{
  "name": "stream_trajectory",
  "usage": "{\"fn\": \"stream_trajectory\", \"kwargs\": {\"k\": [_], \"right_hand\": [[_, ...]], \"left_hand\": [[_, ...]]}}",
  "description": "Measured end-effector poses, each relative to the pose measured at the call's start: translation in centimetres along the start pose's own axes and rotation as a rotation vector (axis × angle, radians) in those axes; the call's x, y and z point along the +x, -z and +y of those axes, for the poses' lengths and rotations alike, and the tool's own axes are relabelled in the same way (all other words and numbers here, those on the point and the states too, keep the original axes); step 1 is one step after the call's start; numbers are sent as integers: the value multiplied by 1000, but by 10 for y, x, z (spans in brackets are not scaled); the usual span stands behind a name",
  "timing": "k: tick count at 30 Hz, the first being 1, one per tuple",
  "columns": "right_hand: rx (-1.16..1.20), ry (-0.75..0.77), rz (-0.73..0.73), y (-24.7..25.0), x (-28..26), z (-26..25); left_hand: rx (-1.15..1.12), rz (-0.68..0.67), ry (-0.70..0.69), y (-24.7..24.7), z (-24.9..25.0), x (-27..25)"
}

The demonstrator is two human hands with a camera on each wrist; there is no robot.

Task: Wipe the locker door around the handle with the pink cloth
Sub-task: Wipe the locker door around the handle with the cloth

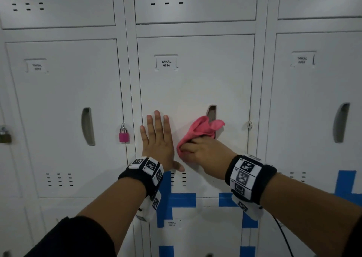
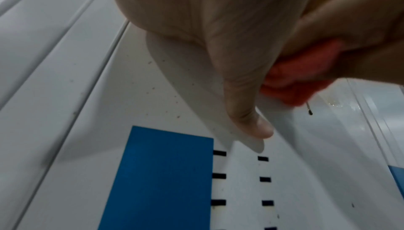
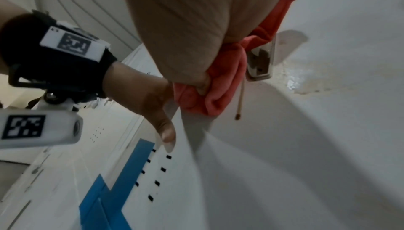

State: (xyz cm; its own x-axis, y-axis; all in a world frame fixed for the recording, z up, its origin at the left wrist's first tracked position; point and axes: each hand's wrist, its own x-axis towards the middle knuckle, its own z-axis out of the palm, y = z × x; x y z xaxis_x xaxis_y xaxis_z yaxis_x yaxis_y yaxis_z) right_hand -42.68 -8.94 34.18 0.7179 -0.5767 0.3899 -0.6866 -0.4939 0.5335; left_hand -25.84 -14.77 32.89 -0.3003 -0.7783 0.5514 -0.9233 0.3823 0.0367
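The white locker door labelled YAKAL 0014 fills the middle of the head view. Its recessed handle is half covered by the pink cloth. My right hand grips the bunched cloth and holds it against the door just below and left of the handle. In the right wrist view the cloth lies beside the handle recess, with wet streaks to its right. My left hand presses flat on the door left of the cloth, fingers straight and pointing up, thumb spread.
A pink padlock hangs on the left neighbour's latch. Blue tape strips cross the door's lower part near the vent slots. A latch loop sits on the door's right edge. More closed lockers stand on both sides.
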Motion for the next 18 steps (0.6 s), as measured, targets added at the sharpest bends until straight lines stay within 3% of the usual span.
{"fn": "stream_trajectory", "kwargs": {"k": [3, 8, 11, 18], "right_hand": [[14, 27, 53, 9, -2, 4], [-1, -123, 227, 27, 27, 2], [2, -140, 167, 14, 36, -2], [42, 29, 36, 5, 11, -4]], "left_hand": [[3, -21, 4, 2, -1, 0], [2, -48, -38, 9, -7, -2], [-1, -53, -44, 9, -8, -2], [2, -29, -64, 5, -9, -2]]}}
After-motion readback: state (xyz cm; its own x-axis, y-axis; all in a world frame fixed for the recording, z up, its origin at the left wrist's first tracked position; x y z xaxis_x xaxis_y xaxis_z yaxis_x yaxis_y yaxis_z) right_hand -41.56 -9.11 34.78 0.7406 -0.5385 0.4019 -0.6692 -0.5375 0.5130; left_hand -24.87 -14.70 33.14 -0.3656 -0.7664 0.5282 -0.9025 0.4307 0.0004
